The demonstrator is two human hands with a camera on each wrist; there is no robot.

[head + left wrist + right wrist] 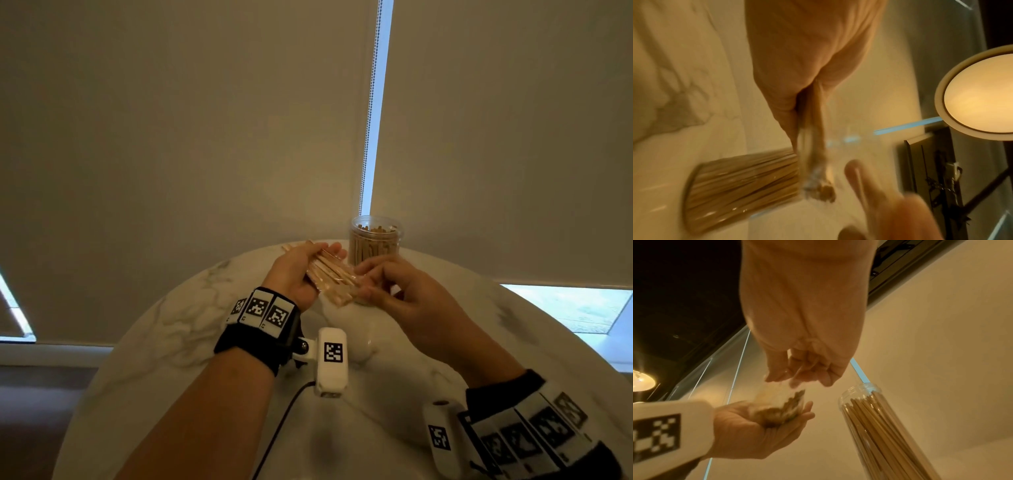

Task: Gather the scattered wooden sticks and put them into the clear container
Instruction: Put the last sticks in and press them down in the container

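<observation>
My left hand (298, 274) is palm up over the table's far side and holds a bundle of wooden sticks (330, 275) that seems to be in clear film. My right hand (383, 284) meets the bundle's near right end with curled fingers that pinch it. In the right wrist view, my right hand's fingertips (797, 378) sit just above the bundle's end (781, 407), which lies in my left hand (748, 426). The clear container (375, 245), open-topped and packed with upright sticks, stands just behind both hands; the right wrist view also shows the container (879, 426).
The round white marble table (171, 342) ends just behind the container. Beige roller blinds hang close behind, with a bead chain (371, 102) between them. A black cable (274, 435) trails from the left wrist camera over the table's near part.
</observation>
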